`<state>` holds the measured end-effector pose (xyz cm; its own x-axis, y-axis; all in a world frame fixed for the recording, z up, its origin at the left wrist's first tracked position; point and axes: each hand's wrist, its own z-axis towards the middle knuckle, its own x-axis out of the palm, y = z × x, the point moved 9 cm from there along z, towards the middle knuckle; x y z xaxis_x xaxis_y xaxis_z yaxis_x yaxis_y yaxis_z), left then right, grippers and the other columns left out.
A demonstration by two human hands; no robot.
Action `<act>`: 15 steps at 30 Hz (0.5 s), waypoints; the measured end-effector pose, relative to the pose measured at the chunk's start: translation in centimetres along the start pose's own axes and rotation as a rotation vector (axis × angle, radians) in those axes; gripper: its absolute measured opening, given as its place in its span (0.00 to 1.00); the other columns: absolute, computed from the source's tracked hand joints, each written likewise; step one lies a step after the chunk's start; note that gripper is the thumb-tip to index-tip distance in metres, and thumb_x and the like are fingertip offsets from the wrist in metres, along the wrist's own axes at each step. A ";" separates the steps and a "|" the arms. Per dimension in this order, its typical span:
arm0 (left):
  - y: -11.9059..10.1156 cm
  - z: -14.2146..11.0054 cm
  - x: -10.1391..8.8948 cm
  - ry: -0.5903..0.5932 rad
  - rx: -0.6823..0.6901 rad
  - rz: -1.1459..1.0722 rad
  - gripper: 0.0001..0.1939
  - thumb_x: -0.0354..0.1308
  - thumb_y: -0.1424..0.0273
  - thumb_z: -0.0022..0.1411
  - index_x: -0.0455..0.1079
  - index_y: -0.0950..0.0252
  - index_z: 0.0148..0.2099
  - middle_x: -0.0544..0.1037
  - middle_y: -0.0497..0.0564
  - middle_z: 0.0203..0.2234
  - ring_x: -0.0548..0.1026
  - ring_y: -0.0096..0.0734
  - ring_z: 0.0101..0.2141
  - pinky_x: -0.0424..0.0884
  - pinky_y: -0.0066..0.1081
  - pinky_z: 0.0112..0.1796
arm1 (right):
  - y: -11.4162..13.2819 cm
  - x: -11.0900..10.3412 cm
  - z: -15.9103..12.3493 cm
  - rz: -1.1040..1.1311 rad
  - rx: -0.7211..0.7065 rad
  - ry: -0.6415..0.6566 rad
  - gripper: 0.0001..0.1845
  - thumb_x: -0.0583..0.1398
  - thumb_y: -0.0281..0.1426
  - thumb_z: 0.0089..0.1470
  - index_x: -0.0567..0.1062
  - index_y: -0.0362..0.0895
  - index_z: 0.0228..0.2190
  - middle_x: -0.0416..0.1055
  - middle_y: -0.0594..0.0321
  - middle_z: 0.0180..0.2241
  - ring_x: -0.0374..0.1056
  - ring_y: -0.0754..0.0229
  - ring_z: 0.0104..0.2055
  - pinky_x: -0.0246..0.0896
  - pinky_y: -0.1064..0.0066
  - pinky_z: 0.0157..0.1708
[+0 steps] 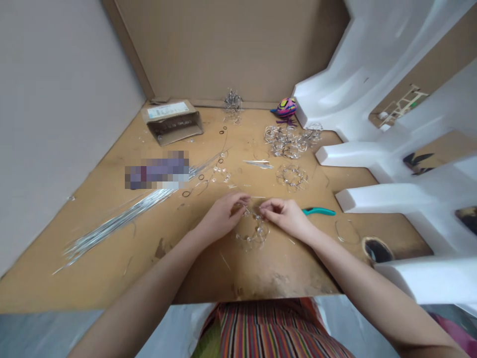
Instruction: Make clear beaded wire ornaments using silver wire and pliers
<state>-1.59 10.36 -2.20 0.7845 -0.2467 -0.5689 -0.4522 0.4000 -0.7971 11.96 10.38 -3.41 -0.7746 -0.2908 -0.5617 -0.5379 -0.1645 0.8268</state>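
Note:
My left hand (221, 216) and my right hand (285, 217) meet above a beaded wire ring (253, 236) lying on the wooden board (208, 268). Fingertips of both hands pinch the top of its thin wire, and the fingers hide that part. Just right of my right hand lie teal-handled pliers (318, 211), not touching it. Farther up the board sit another beaded wire ring (291, 177) and a tangled heap of wire rings (286, 141).
A long bundle of silver wires (115, 223) lies at left, beside a pixelated patch (156, 170). A cardboard box (172, 123) and a colourful ornament (286, 107) stand at the back. White moulded foam (372, 99) walls the right side, and a grey panel (55, 109) the left.

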 end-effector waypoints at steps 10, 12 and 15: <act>-0.3 -0.4 -2.7 -0.248 -0.004 0.087 0.10 0.46 0.75 0.60 0.66 0.62 0.41 0.72 0.52 0.37 0.70 0.34 0.40 0.67 0.34 0.42 | 2.3 -6.2 3.7 -0.799 -0.009 -0.089 0.14 0.50 0.31 0.56 0.75 0.45 0.34 0.75 0.58 0.35 0.70 0.57 0.36 0.60 0.70 0.34; 0.0 -0.5 -3.0 -0.269 -0.019 0.077 0.09 0.47 0.76 0.60 0.66 0.62 0.40 0.72 0.52 0.36 0.70 0.34 0.39 0.67 0.33 0.41 | 2.4 -5.5 5.5 -1.020 0.002 0.014 0.15 0.49 0.28 0.55 0.75 0.42 0.32 0.75 0.53 0.34 0.70 0.54 0.36 0.58 0.70 0.33; 0.1 -0.5 -3.3 -0.275 -0.021 0.070 0.09 0.47 0.77 0.59 0.66 0.62 0.40 0.72 0.52 0.35 0.70 0.34 0.38 0.66 0.33 0.41 | 2.8 -3.4 7.8 -1.068 -0.020 0.106 0.13 0.51 0.25 0.52 0.76 0.38 0.31 0.74 0.47 0.33 0.70 0.51 0.36 0.58 0.68 0.32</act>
<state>-4.43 10.79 -0.53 0.8352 0.0309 -0.5491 -0.5162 0.3882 -0.7634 10.53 18.28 0.58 0.1270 -0.0677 -0.9896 -0.9134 -0.3970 -0.0901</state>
